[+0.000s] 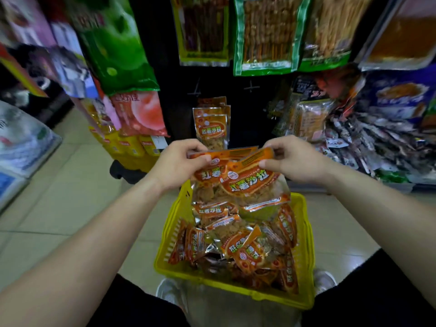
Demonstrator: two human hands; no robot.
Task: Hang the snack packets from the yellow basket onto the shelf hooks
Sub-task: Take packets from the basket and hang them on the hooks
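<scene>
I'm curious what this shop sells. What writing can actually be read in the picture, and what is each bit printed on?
"红薯沙拉": on the held packets, pinched by the left hand and right hand.
"红薯沙拉": on the hanging packet.
"红薯沙拉": on a loose packet in the yellow basket.
Small print and the other shelf bags: too blurred to read.

Left hand (pixel 179 165) and right hand (pixel 291 161) pinch orange snack packets (pixel 238 178) above the yellow basket (pixel 236 295).

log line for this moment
left hand: pinches held packets | right hand: pinches them too | yellow basket: many packets inside | hung packets: straight ahead
</scene>
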